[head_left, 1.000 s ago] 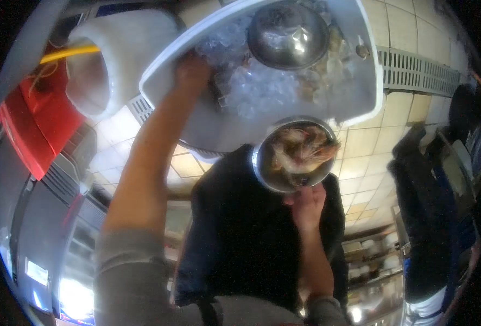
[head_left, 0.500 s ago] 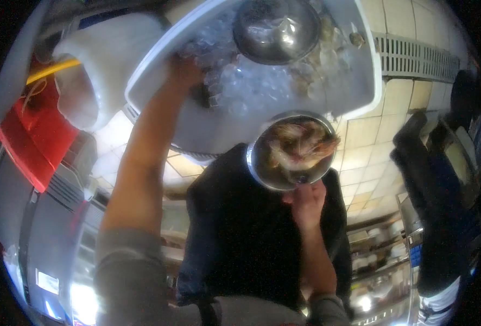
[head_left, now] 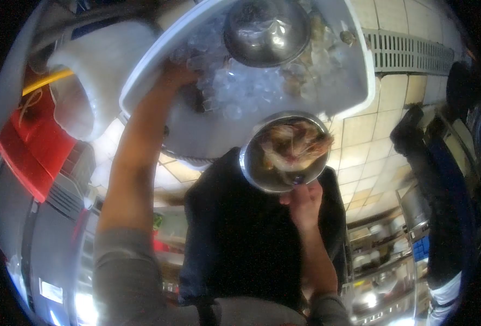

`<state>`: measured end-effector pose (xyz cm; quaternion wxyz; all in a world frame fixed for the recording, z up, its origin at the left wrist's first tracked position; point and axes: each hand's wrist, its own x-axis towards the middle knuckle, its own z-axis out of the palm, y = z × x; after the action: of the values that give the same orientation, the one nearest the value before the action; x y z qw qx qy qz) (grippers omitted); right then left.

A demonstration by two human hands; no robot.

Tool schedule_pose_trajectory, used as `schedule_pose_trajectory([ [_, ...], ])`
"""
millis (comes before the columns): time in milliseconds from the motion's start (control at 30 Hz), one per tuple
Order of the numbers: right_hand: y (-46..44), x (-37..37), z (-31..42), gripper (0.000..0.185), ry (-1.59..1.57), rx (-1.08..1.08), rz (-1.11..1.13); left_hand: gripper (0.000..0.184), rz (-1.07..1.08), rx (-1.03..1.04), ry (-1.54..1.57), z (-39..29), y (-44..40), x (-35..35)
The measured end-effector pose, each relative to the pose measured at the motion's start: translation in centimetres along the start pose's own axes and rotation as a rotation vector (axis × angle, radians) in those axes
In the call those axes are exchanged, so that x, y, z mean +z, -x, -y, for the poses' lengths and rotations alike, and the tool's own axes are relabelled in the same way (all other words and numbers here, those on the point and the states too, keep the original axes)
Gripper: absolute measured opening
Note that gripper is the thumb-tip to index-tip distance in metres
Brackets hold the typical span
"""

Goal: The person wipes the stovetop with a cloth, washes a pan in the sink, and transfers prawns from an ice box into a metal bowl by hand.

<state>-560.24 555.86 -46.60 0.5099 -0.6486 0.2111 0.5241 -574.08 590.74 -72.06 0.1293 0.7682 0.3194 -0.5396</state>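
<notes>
My right hand (head_left: 307, 205) grips the near rim of a round metal bowl (head_left: 251, 173), held in front of my dark apron (head_left: 246, 228). In the bowl lies a reddish-brown and pale piece of seafood (head_left: 295, 146), fish-like, with spiky fin-like edges. My left hand (head_left: 179, 77) reaches down into a big white tub (head_left: 368, 81) at its left side, among ice cubes (head_left: 246, 87). Its fingers are blurred and partly hidden by the ice and shadow. A second metal bowl (head_left: 267, 32) sits on the ice at the far side.
A translucent white plastic container (head_left: 105, 60) and a red box-like thing (head_left: 34, 141) stand to the left. A slotted drain grate (head_left: 409, 51) runs across the tiled floor (head_left: 360, 130) at right. Another person's dark-clothed leg (head_left: 436, 206) and stocked shelves (head_left: 376, 255) are at lower right.
The view has shifted slightly, so the tub sits a little further left. My left hand stays in the ice, and my right hand still holds the bowl with the seafood.
</notes>
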Motion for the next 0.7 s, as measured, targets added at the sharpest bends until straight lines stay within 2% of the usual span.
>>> schedule_pose_trajectory([
  [100, 0.0, 0.1, 0.2, 0.013, 0.013, 0.007, 0.001, 0.104, 0.013, 0.011, 0.114, 0.5, -0.1, -0.4],
  [167, -0.2, 0.3, 0.3, 0.013, -0.023, 0.024, 0.022, 0.104, 0.126, 0.042, 0.204, 1.7, -0.8, -0.7],
  [267, -0.2, 0.1, 0.3, 0.018, 0.022, 0.035, 0.009, 0.105, 0.056, 0.046, 0.253, 1.1, 0.2, -1.2],
  [400, -0.1, 0.5, 0.7, 0.012, 0.050, 0.019, -0.015, 0.102, 0.018, 0.096, 0.257, 2.1, -2.0, 2.7],
  [500, -0.3, 0.1, 0.6, 0.013, 0.076, 0.055, -0.027, 0.097, -0.033, 0.111, 0.118, 2.7, -2.6, 3.3],
  [567, -0.4, -0.5, 0.0, 0.017, 0.016, 0.019, 0.040, 0.092, 0.020, -0.007, 0.070, 2.7, -2.7, 2.4],
  [700, -0.3, -0.6, 0.2, 0.016, 0.005, 0.025, 0.032, 0.095, 0.105, 0.079, 0.146, 3.4, -6.1, 5.0],
])
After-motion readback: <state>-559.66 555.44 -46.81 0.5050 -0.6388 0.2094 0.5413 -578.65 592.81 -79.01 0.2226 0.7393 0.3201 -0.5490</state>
